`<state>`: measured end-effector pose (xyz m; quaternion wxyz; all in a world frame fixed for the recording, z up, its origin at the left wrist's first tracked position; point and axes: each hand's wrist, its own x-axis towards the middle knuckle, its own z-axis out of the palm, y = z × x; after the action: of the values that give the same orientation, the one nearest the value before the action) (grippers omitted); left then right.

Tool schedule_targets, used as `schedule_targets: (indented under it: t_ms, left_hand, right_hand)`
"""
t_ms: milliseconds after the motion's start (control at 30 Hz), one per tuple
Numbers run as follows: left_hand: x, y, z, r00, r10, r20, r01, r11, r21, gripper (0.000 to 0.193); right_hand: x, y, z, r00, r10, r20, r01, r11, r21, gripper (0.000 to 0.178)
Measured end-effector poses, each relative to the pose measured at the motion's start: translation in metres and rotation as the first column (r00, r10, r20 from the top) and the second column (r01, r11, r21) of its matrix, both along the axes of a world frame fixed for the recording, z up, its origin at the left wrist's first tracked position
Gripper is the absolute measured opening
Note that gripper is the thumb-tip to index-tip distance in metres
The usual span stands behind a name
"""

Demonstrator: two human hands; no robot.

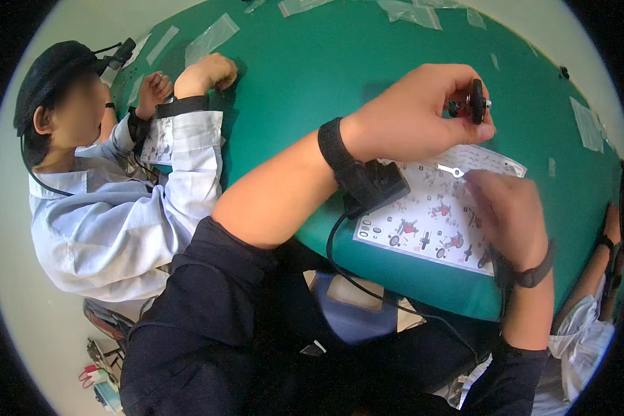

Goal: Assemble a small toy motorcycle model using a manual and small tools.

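My left hand [423,107] is raised over the table, its fingers closed on a small part with a black wheel [476,102] and a silver metal piece at its outer side. Lower and to the right, my right hand [509,215] is slightly blurred. Its fingertips pinch one end of a small silver wrench [451,170], whose other end points left. Beneath both hands lies a printed instruction sheet [423,236] with pictures of red-and-black model vehicles; my right hand covers part of it.
The table [291,90] has a green top with a curved edge. Plastic bags [212,38] lie along its far side, another bag [587,123] at the right. A co-worker [118,201] in a white shirt sits at my left. A black cable [388,301] hangs from my left wrist device [378,187].
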<state>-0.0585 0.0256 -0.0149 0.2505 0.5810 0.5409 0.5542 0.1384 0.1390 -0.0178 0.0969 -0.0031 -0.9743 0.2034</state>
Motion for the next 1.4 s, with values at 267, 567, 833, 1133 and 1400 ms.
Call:
schedule_targets:
  t_ms: [267, 567, 833, 1133, 1400]
  left_hand:
    - [0.001, -0.003, -0.002, 0.946, -0.093, 0.311, 0.106, 0.994, -0.024, 0.025]
    - [0.003, -0.004, 0.004, 0.919, -0.076, 0.387, 0.162, 0.967, -0.195, 0.032]
    - [0.004, 0.001, 0.001, 0.907, -0.056, 0.418, 0.193, 0.936, -0.294, 0.044]
    - [0.009, 0.001, -0.002, 0.761, 0.001, 0.649, 0.286, 0.897, -0.336, 0.041]
    - [0.008, 0.002, -0.002, 0.716, -0.15, 0.681, 0.429, 0.865, -0.26, 0.035]
  right_hand:
    - [-0.007, -0.004, 0.0, 0.953, -0.02, -0.301, 0.026, 1.0, 0.017, 0.028]
    - [-0.001, -0.002, 0.001, 0.943, -0.192, -0.271, 0.192, 0.981, -0.029, 0.011]
    - [0.005, 0.002, 0.006, 0.947, -0.214, -0.241, 0.212, 0.977, -0.036, 0.004]
    - [0.004, 0.001, -0.003, 0.919, -0.212, -0.333, 0.195, 0.977, -0.083, 0.007]
    - [0.008, 0.002, -0.002, 0.84, -0.235, -0.489, 0.246, 0.968, -0.044, 0.008]
